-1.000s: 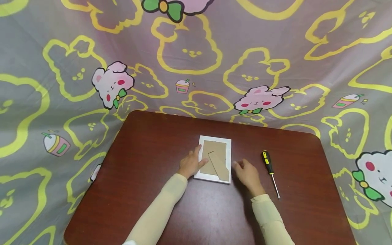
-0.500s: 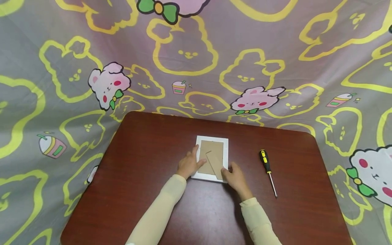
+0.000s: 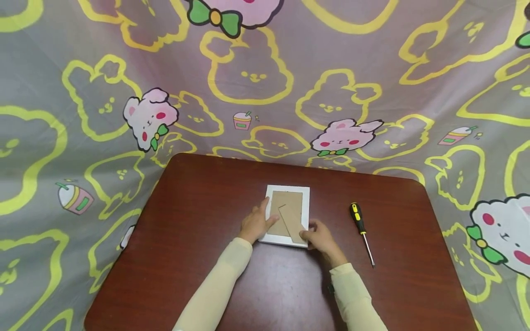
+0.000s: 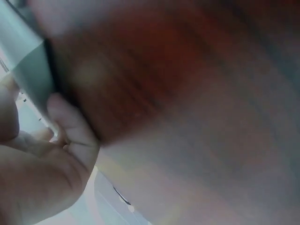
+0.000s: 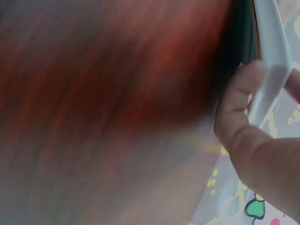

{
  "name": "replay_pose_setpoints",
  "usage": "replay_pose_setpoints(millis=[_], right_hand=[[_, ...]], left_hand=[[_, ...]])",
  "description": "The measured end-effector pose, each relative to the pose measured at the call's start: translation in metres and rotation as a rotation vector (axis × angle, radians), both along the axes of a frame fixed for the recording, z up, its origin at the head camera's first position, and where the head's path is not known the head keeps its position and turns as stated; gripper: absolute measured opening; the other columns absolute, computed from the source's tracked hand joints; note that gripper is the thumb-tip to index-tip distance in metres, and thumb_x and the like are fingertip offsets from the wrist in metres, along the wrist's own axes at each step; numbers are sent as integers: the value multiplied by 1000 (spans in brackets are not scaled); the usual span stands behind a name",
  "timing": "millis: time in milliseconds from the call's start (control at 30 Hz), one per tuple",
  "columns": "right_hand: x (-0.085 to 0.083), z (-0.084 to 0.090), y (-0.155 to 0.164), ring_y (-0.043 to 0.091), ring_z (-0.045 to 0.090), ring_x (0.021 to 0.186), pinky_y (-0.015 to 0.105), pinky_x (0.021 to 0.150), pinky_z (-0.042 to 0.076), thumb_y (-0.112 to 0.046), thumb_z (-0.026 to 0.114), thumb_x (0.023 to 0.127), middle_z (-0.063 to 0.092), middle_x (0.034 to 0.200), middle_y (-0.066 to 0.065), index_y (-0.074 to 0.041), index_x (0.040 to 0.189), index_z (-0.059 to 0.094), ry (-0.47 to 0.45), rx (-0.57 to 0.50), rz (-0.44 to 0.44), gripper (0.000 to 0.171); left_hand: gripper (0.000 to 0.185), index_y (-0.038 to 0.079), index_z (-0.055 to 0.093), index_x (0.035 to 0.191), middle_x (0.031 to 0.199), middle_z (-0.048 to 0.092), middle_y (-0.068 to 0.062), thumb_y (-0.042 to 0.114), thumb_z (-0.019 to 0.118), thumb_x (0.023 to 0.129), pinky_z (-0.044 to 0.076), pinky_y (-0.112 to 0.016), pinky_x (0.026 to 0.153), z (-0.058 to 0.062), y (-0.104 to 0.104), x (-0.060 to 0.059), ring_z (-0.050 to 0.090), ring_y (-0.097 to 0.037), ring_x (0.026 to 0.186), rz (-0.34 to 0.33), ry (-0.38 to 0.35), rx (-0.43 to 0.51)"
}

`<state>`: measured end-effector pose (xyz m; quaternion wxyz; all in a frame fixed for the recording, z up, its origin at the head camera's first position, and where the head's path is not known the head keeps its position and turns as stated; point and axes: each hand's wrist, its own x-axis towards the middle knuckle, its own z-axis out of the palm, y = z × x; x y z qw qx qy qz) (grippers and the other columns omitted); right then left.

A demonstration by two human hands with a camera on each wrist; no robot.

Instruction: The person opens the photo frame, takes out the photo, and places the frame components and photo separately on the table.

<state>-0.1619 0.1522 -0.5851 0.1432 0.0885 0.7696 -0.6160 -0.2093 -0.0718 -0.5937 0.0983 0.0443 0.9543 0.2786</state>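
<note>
A white picture frame (image 3: 305, 209) lies back side up on the table. Its brown backing board (image 3: 286, 198) carries a slanted easel stand (image 3: 291, 223). My left hand (image 3: 254, 224) holds the frame's left edge, thumb over the border onto the backing. In the left wrist view, fingers of the left hand (image 4: 51, 173) wrap the frame's side (image 4: 33, 65). At the lower right corner, my right hand (image 3: 320, 238) grips the frame, thumb by the stand's foot. The right wrist view shows the right hand (image 5: 255, 145) pinching the white edge (image 5: 274, 51), one finger curled against its side.
A black and yellow screwdriver (image 3: 358, 219) lies to the right of the right hand, its blade pointing toward the front. The dark red-brown table (image 3: 198, 211) has rounded corners. A patterned cloth (image 3: 265, 110) hangs behind it and along its sides.
My right hand has come left from beside the frame and taken hold of its lower right edge. The left hand keeps its place on the left edge.
</note>
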Motion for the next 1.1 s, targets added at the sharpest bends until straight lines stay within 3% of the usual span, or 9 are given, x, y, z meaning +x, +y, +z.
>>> replay_pose_setpoints(millis=[200,300,433,733,933,1100], right_hand=[[-5,4,4,22,65,70,42,58,58,3,65,86,64,85,14,11,113,53,-103,-189,17,30],[-5,8,4,24,67,71,47,60,59,4,64,86,65,87,16,10,114,53,-119,-240,2,31],[-4,15,2,25,67,71,46,60,59,5,64,86,65,87,16,10,114,53,-110,-257,-16,31],[-2,31,-6,23,66,70,46,59,59,5,64,87,64,83,11,10,110,54,-53,-259,-47,26],[1,44,-14,22,63,62,42,53,58,5,63,84,60,78,10,11,111,57,26,-181,-74,28],[3,56,-23,20,63,56,51,53,57,4,64,86,56,76,9,8,112,60,107,-71,-100,27]], left_hand=[[86,9,25,159,124,56,-30,51,65,96,51,-55,82,5,4,4,64,-43,99,47,-11,33],[83,7,30,157,118,57,-29,49,67,95,52,-54,77,9,8,7,65,-42,95,69,29,12],[72,7,42,151,117,56,-24,39,72,93,53,-53,75,20,16,9,61,-39,102,87,105,-5],[50,4,57,139,129,63,-17,25,67,95,50,-50,90,67,44,14,62,-36,114,-48,148,94],[55,4,55,142,134,62,-15,32,67,96,49,-48,94,88,60,21,61,-33,118,-94,125,47],[55,4,55,142,138,59,-17,33,66,97,50,-48,94,99,68,24,59,-31,123,-110,116,49]])
